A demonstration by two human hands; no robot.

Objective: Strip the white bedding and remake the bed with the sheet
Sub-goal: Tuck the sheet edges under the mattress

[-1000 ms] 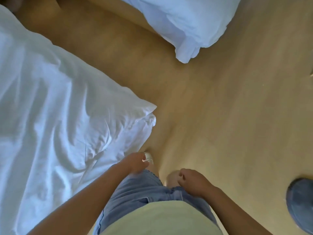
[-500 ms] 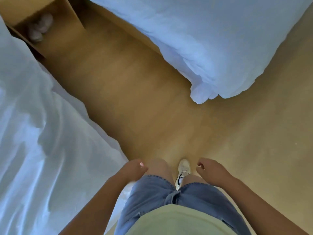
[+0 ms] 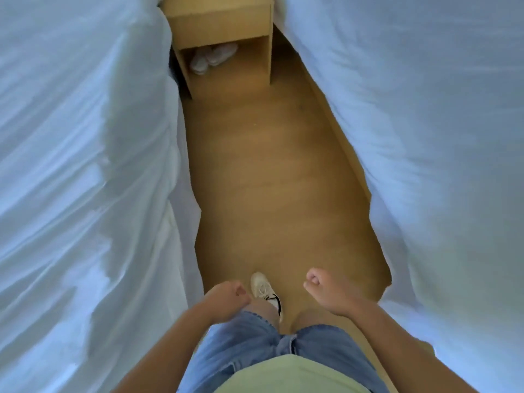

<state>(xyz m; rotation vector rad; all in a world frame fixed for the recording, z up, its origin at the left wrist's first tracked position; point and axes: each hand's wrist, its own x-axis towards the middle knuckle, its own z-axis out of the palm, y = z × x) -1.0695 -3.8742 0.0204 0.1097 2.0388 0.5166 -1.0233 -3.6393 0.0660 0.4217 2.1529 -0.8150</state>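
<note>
Rumpled white bedding [image 3: 79, 165] covers the bed on my left and hangs down its side. A second bed with smoother white bedding [image 3: 425, 137] fills the right side. I stand in the aisle between them. My left hand [image 3: 226, 299] hangs in front of my left thigh with loosely curled fingers and holds nothing. My right hand [image 3: 326, 290] hangs over the floor, also loosely curled and holding nothing. Neither hand touches any bedding.
A narrow strip of wooden floor [image 3: 269, 180] runs between the beds. A wooden nightstand [image 3: 221, 24] closes its far end, with white slippers [image 3: 212, 56] in its open bottom shelf. My white shoe [image 3: 263, 290] is on the floor.
The view has swung so that both beds now flank me and the nightstand is straight ahead. I have stepped into the aisle. Both hands still hang loose by my thighs.
</note>
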